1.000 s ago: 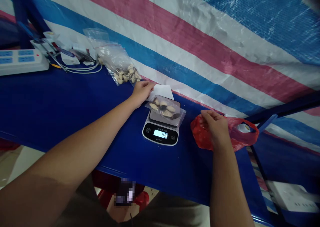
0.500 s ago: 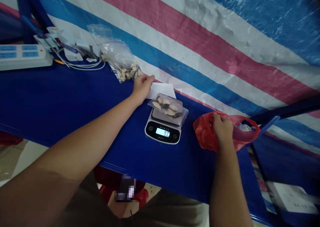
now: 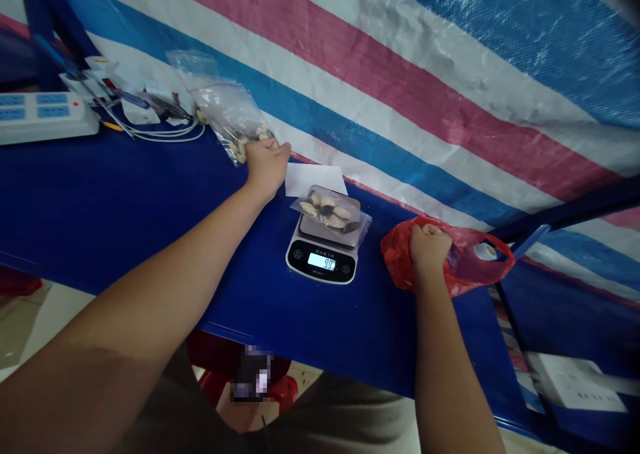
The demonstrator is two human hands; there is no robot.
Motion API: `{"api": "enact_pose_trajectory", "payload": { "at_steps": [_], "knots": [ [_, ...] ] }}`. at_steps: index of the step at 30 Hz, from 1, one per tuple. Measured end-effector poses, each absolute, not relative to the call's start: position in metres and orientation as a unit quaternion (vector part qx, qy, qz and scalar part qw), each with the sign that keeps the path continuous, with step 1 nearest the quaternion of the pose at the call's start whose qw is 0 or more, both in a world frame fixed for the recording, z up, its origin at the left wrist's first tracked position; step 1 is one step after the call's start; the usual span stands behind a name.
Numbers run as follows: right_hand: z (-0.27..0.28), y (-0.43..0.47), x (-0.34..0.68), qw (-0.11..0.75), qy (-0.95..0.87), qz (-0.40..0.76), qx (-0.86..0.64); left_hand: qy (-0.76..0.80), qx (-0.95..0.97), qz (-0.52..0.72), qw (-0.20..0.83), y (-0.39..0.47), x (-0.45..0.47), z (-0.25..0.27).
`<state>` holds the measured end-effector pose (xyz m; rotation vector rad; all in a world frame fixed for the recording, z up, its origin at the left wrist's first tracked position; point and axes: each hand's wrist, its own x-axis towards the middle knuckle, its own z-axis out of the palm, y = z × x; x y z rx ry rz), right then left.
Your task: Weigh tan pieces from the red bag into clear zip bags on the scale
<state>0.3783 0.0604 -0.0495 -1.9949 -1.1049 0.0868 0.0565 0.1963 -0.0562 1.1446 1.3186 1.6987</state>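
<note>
My left hand [image 3: 267, 167] is curled over the lower right end of a clear zip bag [image 3: 233, 111] of pale, chunky pieces; its fingertips are largely hidden. To the right, my right hand [image 3: 429, 246] is closed in a fist on the crumpled red plastic bag [image 3: 397, 257]. Between my hands stands a kitchen scale [image 3: 320, 264] with a lit display, its digits hard to read. Across its plate lies a second clear zip bag [image 3: 331, 213] with several pale, dark-edged pieces. Behind the scale, a white paper [image 3: 313, 177] lies flat.
A white power strip [image 3: 47, 117] and a tangle of cables [image 3: 173, 133] lie on the left of the blue table [image 3: 150, 194]. A striped tarp [image 3: 380, 81] rises behind. Below the front edge are my legs and a red stool [image 3: 285, 391].
My left hand has moved left from beside the paper onto the end of the zip bag. My right hand stays at the red bag, its fist more tightly closed. The scale's digits have changed.
</note>
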Motion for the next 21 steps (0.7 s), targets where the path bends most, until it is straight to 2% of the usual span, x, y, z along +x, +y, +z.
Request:
{"api": "enact_pose_trajectory", "payload": {
  "at_steps": [2, 5, 7, 10, 17, 19, 21],
  "knots": [
    [-0.047, 0.057, 0.378, 0.364, -0.458, -0.013, -0.811, 0.502, 0.445, 0.679, 0.298, 0.196, 0.056, -0.059],
    [-0.046, 0.051, 0.375, 0.225, -0.493, -0.063, -0.838, 0.486, 0.472, 0.699, 0.230, 0.196, 0.053, -0.065],
    [-0.048, 0.050, 0.371, 0.151, -0.501, -0.056, -0.850, 0.475, 0.494, 0.702, 0.194, 0.198, 0.051, -0.067],
    [-0.051, 0.051, 0.365, 0.091, -0.506, -0.030, -0.857, 0.460, 0.515, 0.705, 0.164, 0.201, 0.050, -0.067],
    [-0.053, 0.058, 0.364, 0.087, -0.517, -0.017, -0.851, 0.397, 0.623, 0.663, 0.123, 0.165, 0.061, -0.033],
    [-0.053, 0.060, 0.366, 0.096, -0.512, -0.008, -0.853, 0.344, 0.712, 0.602, 0.115, 0.138, 0.071, -0.014],
    [-0.054, 0.062, 0.368, 0.100, -0.504, -0.005, -0.858, 0.282, 0.819, 0.483, 0.129, 0.107, 0.086, 0.004]
  ]
}}
